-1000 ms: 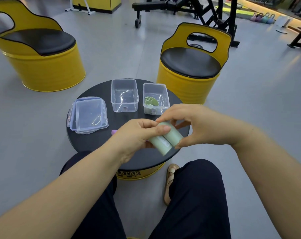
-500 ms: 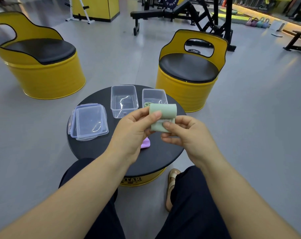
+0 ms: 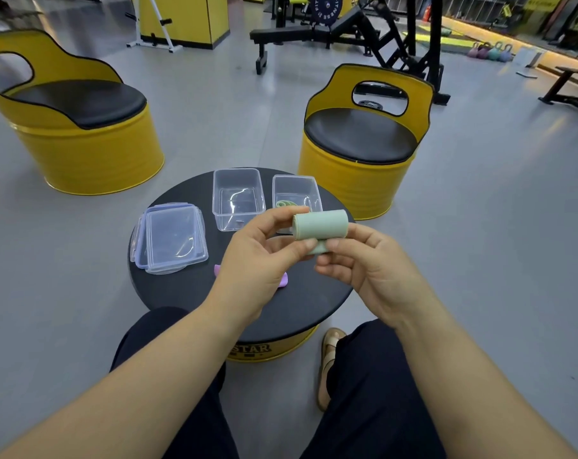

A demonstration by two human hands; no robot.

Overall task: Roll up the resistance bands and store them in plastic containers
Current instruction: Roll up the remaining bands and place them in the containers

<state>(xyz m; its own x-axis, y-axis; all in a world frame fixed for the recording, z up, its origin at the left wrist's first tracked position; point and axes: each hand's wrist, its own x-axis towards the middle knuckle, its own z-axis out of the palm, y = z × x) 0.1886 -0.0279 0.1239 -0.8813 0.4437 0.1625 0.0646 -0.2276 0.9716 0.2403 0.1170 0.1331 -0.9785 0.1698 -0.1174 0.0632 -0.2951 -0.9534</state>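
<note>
Under my grip sits the round black table top on its yellow drum [image 3: 168, 286]. To the left of my hands lies a stack of clear plastic lids with blue seals [image 3: 175, 240]. Beyond my hands stand two clear rectangular plastic containers. The left one [image 3: 218, 193] looks empty. The right one [image 3: 294, 177] is just behind what I hold and has a rolled green band [image 3: 286, 203] in it.

My left hand [image 3: 257, 260] pinches the left end of the pale green rubber resistance band [image 3: 320, 225] between thumb and forefinger. My right hand [image 3: 370, 270] has thumb and fingertips curled on the lower, unrolled part beneath it. The band is in the air above the table, mostly wound into a short fat cylinder.

A small purple band [image 3: 284, 281] lies on the table below my left hand, mostly hidden.

To finish the roll well, I judge I should hold the tail taut, turn the cylinder down over it with edges flush, and clamp the free end so it cannot spring loose. Then it can go into a container seam-down.
</note>
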